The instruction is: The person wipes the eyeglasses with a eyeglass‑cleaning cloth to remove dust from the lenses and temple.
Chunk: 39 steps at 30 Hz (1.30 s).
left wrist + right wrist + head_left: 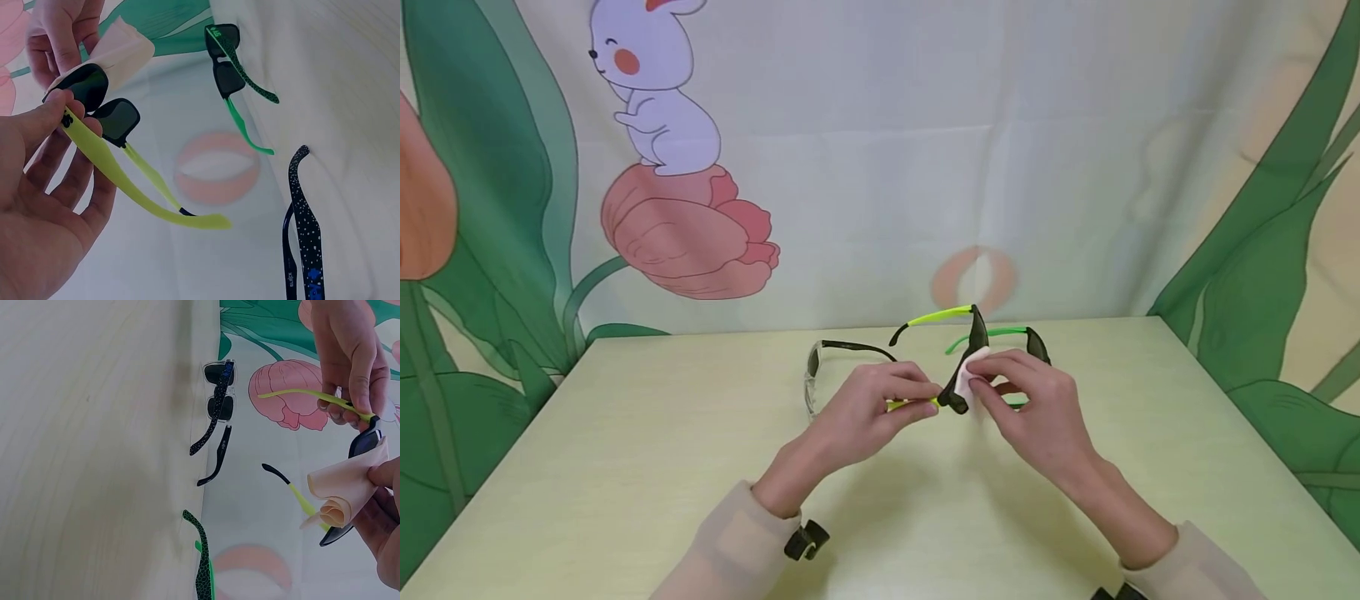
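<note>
My left hand (876,404) pinches a pair of sunglasses (119,122) by one yellow-green temple near the hinge, holding them above the table. Their frame is black with dark lenses, and both temples are unfolded. My right hand (1037,404) holds a pale pink cloth (347,484) between thumb and fingers. The cloth lies against the front of the sunglasses and covers part of a lens. In the right wrist view, one end of the cloth is curled into a roll.
Behind my left hand, sunglasses with a clear frame and black temples (857,345) stand on the table (625,467). Green-templed black sunglasses (228,78) stand behind my right hand. A printed curtain (865,167) hangs along the table's back edge.
</note>
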Each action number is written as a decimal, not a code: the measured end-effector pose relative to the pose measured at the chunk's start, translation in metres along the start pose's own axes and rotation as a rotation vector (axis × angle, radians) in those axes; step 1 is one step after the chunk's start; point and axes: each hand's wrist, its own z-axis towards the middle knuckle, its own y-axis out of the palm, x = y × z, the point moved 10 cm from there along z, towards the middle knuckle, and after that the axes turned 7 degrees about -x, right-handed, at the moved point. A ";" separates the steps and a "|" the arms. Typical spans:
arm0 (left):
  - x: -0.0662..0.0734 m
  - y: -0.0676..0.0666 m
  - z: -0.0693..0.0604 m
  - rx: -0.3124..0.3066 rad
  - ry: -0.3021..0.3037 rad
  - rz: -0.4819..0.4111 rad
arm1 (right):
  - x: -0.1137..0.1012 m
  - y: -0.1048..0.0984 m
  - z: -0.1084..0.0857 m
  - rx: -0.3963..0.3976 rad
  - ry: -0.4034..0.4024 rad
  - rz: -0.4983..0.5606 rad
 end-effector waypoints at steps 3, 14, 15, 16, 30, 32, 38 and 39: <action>0.001 -0.001 -0.002 -0.010 -0.001 -0.001 | 0.001 0.000 0.000 0.006 -0.002 0.008; -0.006 -0.005 -0.007 -0.020 -0.057 -0.058 | 0.010 -0.017 -0.005 0.077 0.060 0.007; -0.007 -0.005 -0.007 -0.021 -0.060 -0.064 | 0.012 -0.020 -0.006 0.093 0.070 0.002; -0.007 -0.005 -0.007 -0.020 -0.061 -0.070 | 0.013 -0.024 -0.006 0.107 0.076 -0.005; 0.005 -0.011 -0.012 -0.054 0.005 -0.097 | 0.023 -0.022 -0.001 0.091 0.125 -0.019; 0.007 -0.011 -0.013 -0.064 0.021 -0.100 | 0.022 -0.022 0.001 0.087 0.114 -0.027; 0.012 -0.011 -0.014 -0.082 0.056 -0.086 | 0.028 -0.025 0.003 0.084 0.116 -0.045; 0.013 -0.011 -0.014 -0.086 0.064 -0.088 | 0.030 -0.026 0.003 0.084 0.126 -0.049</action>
